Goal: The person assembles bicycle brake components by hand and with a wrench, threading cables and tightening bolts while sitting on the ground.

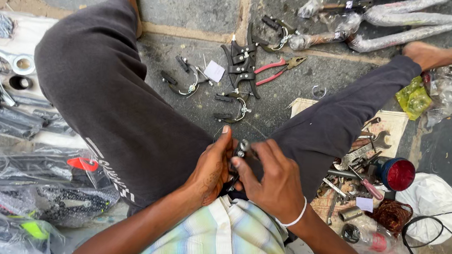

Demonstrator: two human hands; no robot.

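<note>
both forearms angled inward, left hand (211, 167) and right hand (272, 178) pinched around small metal brake part (242, 148)

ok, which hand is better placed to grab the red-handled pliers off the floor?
Right hand, probably. The pliers lie ahead and slightly to its side, and only its fingertips touch the small metal part. The left hand wraps that part, so it looks busier.

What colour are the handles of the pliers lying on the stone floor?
Red, on the pliers between the person's legs; head view.
</note>
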